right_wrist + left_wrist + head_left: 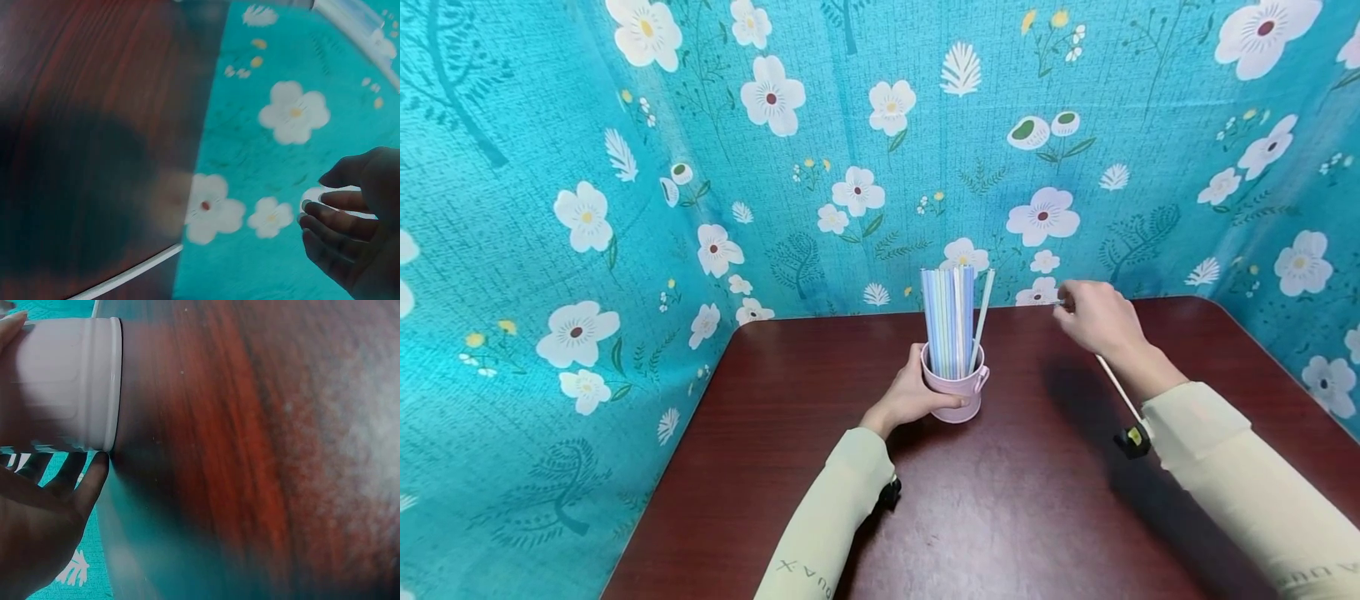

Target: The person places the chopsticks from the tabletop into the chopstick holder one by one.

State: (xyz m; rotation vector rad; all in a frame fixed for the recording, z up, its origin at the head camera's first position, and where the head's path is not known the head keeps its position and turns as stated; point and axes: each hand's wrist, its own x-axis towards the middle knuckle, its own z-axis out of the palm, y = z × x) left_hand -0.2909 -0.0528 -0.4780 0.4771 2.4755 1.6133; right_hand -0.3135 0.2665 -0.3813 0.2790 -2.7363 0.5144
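My left hand grips a small pink metal bucket, thumb across its front and fingers behind it. In the left wrist view the bucket appears sideways between thumb and fingers. Many pastel straws stand upright in the bucket; one pale green straw leans right. My right hand hovers over the table's far right part, fingers loosely bent. The right wrist view shows that hand with thumb and fingertips apart and nothing seen held. A white straw lies apart from it, partly hidden in the head view.
The dark red-brown wooden table has a rounded far edge. Behind and beside it hangs a teal floral cloth. Black wrist cameras sit under both sleeves, and the right arm casts a shadow on the table.
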